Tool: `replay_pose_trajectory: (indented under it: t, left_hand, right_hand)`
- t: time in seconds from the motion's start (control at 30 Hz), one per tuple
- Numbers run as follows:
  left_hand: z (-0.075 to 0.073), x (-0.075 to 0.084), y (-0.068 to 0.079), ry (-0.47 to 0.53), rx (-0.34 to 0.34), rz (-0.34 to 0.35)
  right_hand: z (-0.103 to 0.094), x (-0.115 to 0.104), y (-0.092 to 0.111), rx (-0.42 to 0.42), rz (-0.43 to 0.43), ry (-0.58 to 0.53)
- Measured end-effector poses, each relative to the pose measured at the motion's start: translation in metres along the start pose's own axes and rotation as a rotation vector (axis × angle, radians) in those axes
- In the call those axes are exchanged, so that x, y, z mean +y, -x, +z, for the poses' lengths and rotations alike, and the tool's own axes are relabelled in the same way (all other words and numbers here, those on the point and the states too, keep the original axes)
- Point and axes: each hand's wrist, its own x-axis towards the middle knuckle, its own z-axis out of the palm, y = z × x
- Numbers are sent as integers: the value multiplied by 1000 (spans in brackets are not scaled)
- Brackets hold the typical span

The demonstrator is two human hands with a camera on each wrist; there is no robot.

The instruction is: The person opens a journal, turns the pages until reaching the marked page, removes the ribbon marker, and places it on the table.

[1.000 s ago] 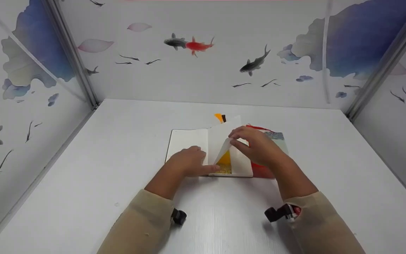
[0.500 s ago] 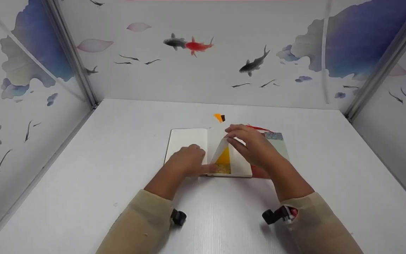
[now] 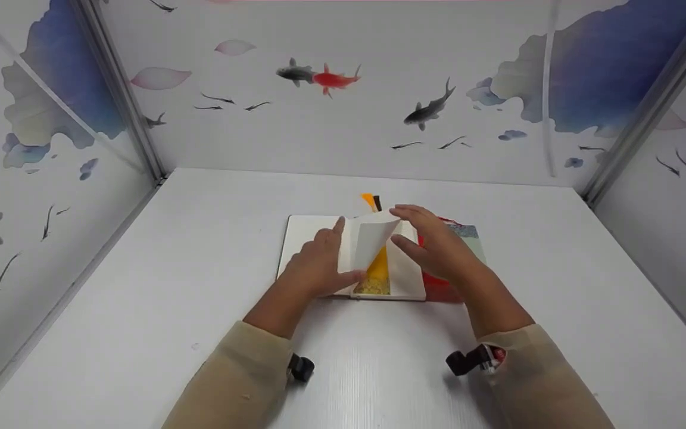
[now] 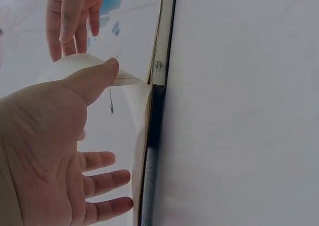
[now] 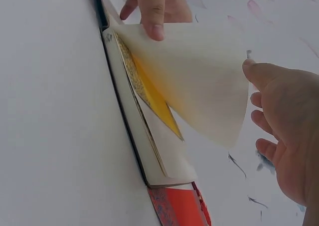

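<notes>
Yellow card lies inside the notebook, left hand and right hand both spread wide.

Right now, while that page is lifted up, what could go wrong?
The lifted page is bent between the left hand and the right hand, so it might crease or tear. The yellow slip partly under it could get nudged out of place. And the red piece sticks out past the notebook near the right hand, so it might get bumped.
</notes>
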Motion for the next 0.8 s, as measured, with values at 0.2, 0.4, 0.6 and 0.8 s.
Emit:
replay_pose_trajectory:
  t: [0.2, 0.4, 0.6, 0.8]
  left_hand:
    - [-4, 3, 1, -58, 190, 35]
    - [-7, 6, 3, -247, 239, 114]
    - [-6, 9, 3, -330, 201, 131]
    - [-7, 11, 5, -350, 160, 132]
  right_hand:
    - [4, 14, -6, -36, 72, 27]
    - [11, 27, -7, -197, 115, 149]
    - [16, 33, -5, -373, 184, 199]
    - [18, 33, -3, -473, 208, 210]
